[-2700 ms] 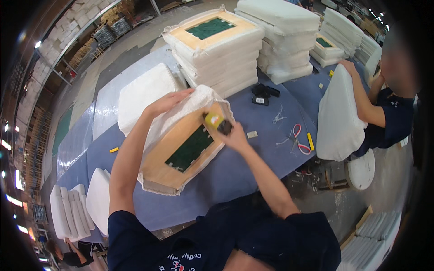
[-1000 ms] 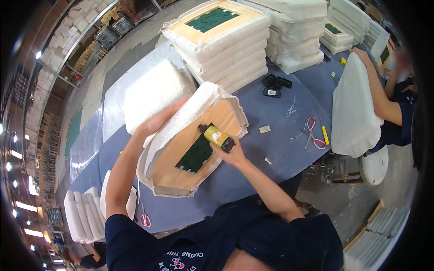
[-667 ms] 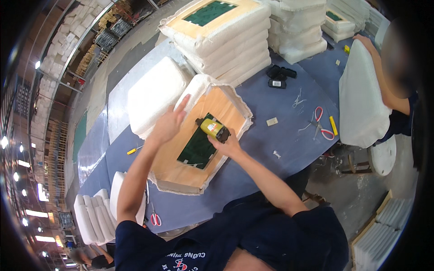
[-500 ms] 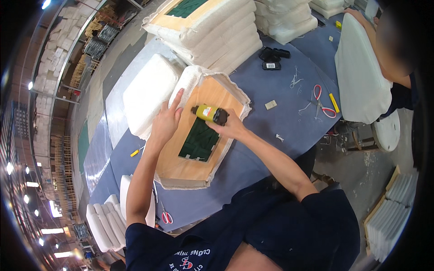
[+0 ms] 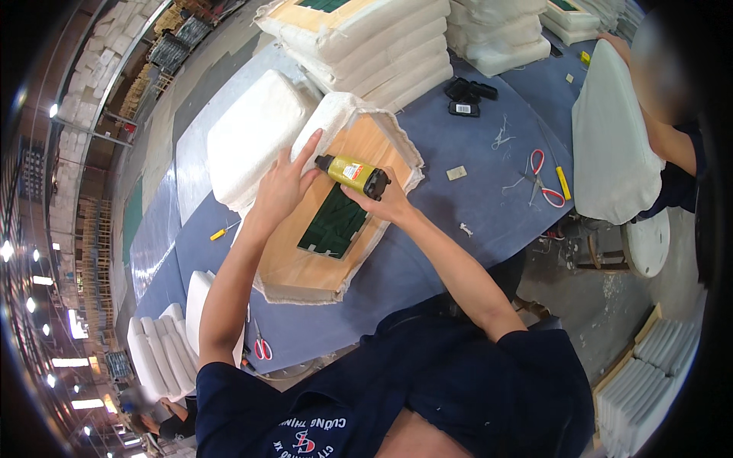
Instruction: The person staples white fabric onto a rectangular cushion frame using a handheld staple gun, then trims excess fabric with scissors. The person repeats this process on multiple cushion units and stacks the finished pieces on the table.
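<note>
Seat cushion lies underside-up on the blue worktable. Right hand is clamped around the yellow staple gun, its nose at the fabric edge. Left hand lies flat with fingers spread on the white cover; best to keep that fabric taut and the gun square to the plywood.

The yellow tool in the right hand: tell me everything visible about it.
The yellow tool is a stubby handheld power tool, likely a stapler, with a yellow body, a black nose and a black rear end. It lies nearly level above the wooden panel of the upturned seat cushion, nose toward the white fabric edge. The right hand grips its rear; the left hand presses the fabric beside its nose.
</note>
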Tool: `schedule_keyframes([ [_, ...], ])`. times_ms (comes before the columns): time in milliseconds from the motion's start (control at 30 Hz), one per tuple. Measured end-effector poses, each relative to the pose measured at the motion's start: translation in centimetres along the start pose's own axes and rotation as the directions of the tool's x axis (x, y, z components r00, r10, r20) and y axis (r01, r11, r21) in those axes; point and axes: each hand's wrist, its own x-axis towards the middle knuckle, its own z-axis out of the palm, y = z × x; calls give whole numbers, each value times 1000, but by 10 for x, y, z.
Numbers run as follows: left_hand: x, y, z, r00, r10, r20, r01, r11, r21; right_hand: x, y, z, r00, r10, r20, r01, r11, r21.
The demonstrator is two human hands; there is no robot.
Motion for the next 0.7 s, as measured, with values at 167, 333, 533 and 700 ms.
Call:
schedule_keyframes([
  [167,1,15,-16,982,-87,166,91,996,-14,-12,2,7,999,32,-3,-32,996,-81],
  [333,-9,-72,-21,926,39,374,303,511,-804,-54,15,40,990,103,-97,-69,950,305],
  [533,-27,-67,-14,972,12,234,114,850,-515,-55,52,72,982,183,-48,-188,968,-165],
  [700,-35,-47,-8,981,-138,133,152,983,-99,-40,39,71,986,137,-94,-150,977,-150],
])
